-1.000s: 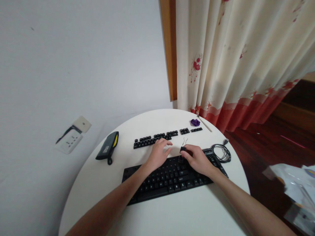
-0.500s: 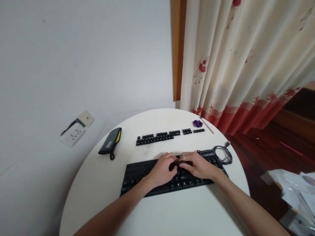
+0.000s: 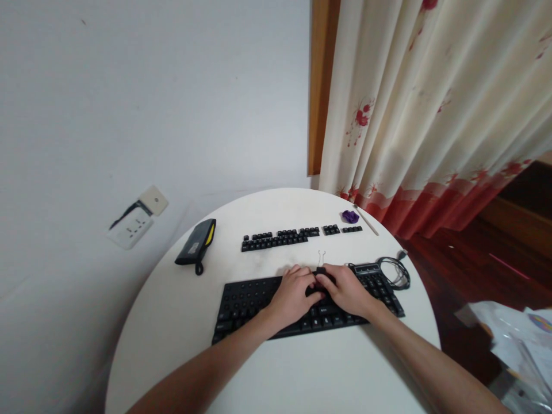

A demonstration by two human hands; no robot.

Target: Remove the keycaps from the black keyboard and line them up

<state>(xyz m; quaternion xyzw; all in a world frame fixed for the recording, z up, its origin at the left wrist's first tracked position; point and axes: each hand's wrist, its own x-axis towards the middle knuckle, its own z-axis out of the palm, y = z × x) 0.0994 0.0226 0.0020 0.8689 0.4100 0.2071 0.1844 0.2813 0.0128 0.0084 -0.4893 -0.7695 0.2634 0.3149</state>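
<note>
My right hand pinches a wire tool pointing to twelve o'clock.
Left hand curls over the keyboard; I can't tell its grip.

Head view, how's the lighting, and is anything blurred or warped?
Head view: soft, even light, with a faint shadow on the table by the right forearm; also in the head view, lettering on the loose keycaps is too small to read, and the curtain looks stretched toward the right edge.
</note>
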